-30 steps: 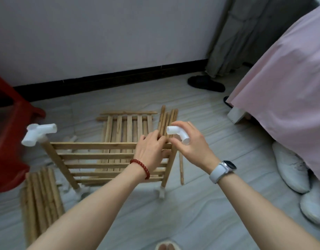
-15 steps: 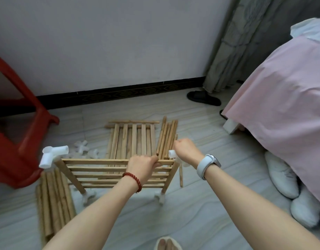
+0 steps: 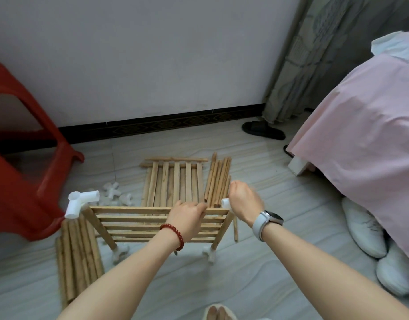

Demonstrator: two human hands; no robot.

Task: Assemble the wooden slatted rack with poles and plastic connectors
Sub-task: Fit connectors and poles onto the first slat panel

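Note:
A wooden slatted rack panel (image 3: 134, 221) stands upright on the floor on two sloping poles with white plastic feet. My left hand (image 3: 187, 214) grips its top rail near the right end. My right hand (image 3: 244, 203) is curled over a white plastic connector (image 3: 226, 202) sitting on top of the right pole (image 3: 223, 232). Another white connector (image 3: 80, 203) caps the left pole. A second slatted panel (image 3: 176, 181) lies flat on the floor behind.
A bundle of poles (image 3: 218, 181) lies beside the flat panel, another bundle (image 3: 77, 257) at the front left. Loose white connectors (image 3: 114, 195) lie near a red plastic stool (image 3: 21, 181). A pink-covered bed (image 3: 360, 146), white shoes (image 3: 365, 229) and a black slipper (image 3: 263, 130) are at the right.
My right hand has brought the white connector down from mid-air onto the top of the right pole and closed over it. My left hand stays on the top rail.

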